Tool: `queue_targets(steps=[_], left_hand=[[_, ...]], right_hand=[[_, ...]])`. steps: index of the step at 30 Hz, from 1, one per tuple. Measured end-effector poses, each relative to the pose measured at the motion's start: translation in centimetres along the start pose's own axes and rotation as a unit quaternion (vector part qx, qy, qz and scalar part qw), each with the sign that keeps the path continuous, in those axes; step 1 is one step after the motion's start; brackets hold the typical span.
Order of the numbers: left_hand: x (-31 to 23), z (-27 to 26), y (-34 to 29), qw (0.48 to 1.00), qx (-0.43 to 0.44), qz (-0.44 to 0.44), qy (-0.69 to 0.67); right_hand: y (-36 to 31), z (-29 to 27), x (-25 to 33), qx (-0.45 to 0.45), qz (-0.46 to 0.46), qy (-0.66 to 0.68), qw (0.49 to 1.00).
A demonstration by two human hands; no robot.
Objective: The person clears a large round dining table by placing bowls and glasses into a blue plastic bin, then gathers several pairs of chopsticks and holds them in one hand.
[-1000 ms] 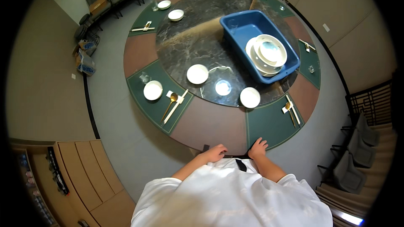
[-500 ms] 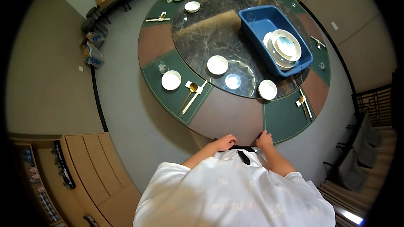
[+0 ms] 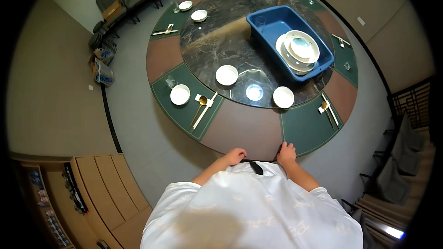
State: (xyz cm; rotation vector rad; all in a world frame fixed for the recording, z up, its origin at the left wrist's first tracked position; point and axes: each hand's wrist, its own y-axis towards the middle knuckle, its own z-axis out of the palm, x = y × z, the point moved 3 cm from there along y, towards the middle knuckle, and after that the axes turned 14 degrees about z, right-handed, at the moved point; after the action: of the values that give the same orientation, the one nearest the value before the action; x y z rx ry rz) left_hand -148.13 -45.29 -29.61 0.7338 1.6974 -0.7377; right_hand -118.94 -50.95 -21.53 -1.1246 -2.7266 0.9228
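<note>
Brown and green, the round table (image 3: 244,131) fills the upper middle. Below centre, by its edge, the left hand (image 3: 236,156) is curled and the right hand (image 3: 287,152) half bent. Their undersides are hidden; I can't tell if they hold anything.

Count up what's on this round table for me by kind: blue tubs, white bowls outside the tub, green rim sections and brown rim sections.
Blue tub: 1
White bowls outside it: 6
Green rim sections: 6
Brown rim sections: 6
Total: 19
</note>
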Motion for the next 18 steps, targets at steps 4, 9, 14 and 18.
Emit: queue_targets(steps=[4, 9, 14, 18], left_hand=[[-0.8, -0.1, 0.3, 0.998, -0.017, -0.03, 0.056], [-2.2, -1.7, -1.8, 0.983, -0.011, -0.081, 0.165], [-2.4, -3.7, -5.0, 0.972, -0.018, -0.131, 0.196], [-1.9, -5.2, -7.1, 0.962, 0.008, -0.202, 0.185]], right_hand=[[0.8, -1.1, -1.4, 0.016, 0.016, 0.038, 0.999], [2.6, -1.0, -0.7, 0.055, 0.072, 0.021, 0.996], [3.6, -1.3, 0.6, 0.096, 0.088, -0.012, 0.991], [4.0, -1.5, 1.0, 0.116, 0.119, -0.004, 0.986]])
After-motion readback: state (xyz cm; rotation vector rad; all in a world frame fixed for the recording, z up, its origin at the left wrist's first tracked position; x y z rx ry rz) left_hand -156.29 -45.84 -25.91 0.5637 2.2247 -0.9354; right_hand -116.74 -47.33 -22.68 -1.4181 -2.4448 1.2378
